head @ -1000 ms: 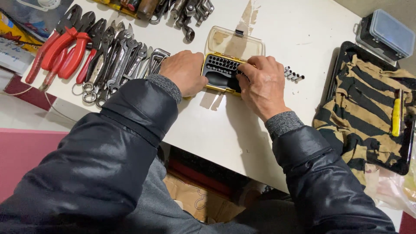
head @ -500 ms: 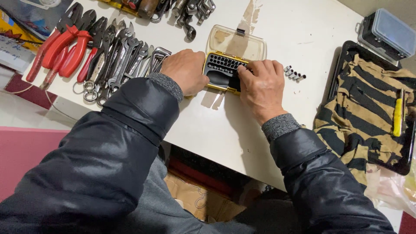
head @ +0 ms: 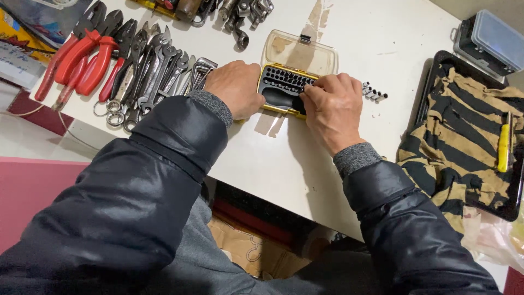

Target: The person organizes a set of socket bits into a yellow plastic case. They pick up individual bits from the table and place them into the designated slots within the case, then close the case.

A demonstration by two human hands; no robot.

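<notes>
A yellow and black bit case [head: 278, 93] lies open on the white table [head: 273, 147], its clear lid [head: 299, 53] folded back. Rows of small bits fill its upper part. My left hand [head: 236, 87] grips the case's left end, fingers curled around the edge. My right hand [head: 333, 106] sits over the case's right end, thumb and fingertips pinched together on a bit in the rows. The bit itself is mostly hidden under the fingers. Several small silver sockets [head: 374, 93] lie just right of this hand.
Red-handled pliers [head: 82, 54] and a pile of wrenches [head: 153, 74] lie at the left. More metal tools [head: 234, 16] sit at the back. A striped cloth [head: 464, 136] with a yellow-handled tool [head: 503, 142] covers a black tray, with a clear-lidded box [head: 488, 41] behind.
My right hand's fingers have curled in and pinched at the bit rows, shifting slightly along the case. My left hand keeps its hold on the case.
</notes>
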